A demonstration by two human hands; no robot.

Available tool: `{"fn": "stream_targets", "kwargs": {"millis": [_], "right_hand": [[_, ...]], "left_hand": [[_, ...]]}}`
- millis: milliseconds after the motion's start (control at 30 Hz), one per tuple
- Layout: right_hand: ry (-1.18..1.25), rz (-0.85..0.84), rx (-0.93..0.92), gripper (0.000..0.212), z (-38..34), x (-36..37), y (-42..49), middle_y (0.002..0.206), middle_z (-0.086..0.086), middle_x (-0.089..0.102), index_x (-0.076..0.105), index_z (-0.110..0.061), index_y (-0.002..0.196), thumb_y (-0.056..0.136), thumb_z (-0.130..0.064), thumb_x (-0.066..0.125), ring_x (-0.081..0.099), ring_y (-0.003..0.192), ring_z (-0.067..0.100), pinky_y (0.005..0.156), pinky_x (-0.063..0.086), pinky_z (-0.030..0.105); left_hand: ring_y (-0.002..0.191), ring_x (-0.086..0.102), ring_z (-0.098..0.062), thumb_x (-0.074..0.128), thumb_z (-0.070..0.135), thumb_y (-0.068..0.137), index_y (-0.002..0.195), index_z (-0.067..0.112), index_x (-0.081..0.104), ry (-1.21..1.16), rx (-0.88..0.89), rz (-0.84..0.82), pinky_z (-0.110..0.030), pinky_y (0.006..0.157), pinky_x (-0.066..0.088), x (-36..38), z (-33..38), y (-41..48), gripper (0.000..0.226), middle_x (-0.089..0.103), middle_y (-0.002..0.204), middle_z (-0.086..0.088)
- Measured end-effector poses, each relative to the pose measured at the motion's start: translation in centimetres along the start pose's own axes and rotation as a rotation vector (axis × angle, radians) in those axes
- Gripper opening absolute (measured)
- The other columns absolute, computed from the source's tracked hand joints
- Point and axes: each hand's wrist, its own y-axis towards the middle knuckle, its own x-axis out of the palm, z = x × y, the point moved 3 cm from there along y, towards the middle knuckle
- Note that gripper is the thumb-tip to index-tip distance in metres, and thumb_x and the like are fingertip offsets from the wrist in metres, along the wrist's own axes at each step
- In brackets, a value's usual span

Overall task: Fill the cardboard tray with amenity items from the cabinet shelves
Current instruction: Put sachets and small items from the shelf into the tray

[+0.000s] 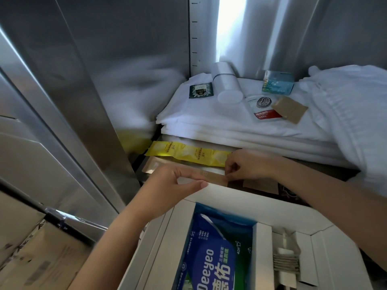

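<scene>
While "Deeyeo" reads on the pack (pixel 207 258), both hands (pixel 178 181) (pixel 247 166) pinching a brown sachet strip (pixel 213 177).

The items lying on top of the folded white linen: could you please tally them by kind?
Dark green sachet: 1
White cylinder: 1
Blue-green packet: 1
White and red coffee sachet: 1
Brown paper sachet: 1
Total: 5

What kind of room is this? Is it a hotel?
Probably a hotel housekeeping store. A steel cabinet holds folded white linens topped with tea and coffee sachets, and both hands pull packets above a tray.
</scene>
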Motion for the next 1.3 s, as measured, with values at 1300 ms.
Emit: {"fn": "stream_targets", "kwargs": {"millis": [1300], "right_hand": [[-0.271, 0.197, -0.064, 0.046, -0.4, 0.2, -0.1, 0.117, -0.002, 0.051, 0.052, -0.021, 0.123, 0.083, -0.043, 0.06, 0.051, 0.109, 0.018, 0.087, 0.048, 0.041]], "left_hand": [[0.091, 0.061, 0.012, 0.067, 0.032, 0.084, 0.089, 0.039, 0.072, 0.021, 0.013, 0.025, -0.002, 0.076, 0.043, 0.0, 0.5, -0.2, 0.01, 0.069, 0.09, 0.031]]}}
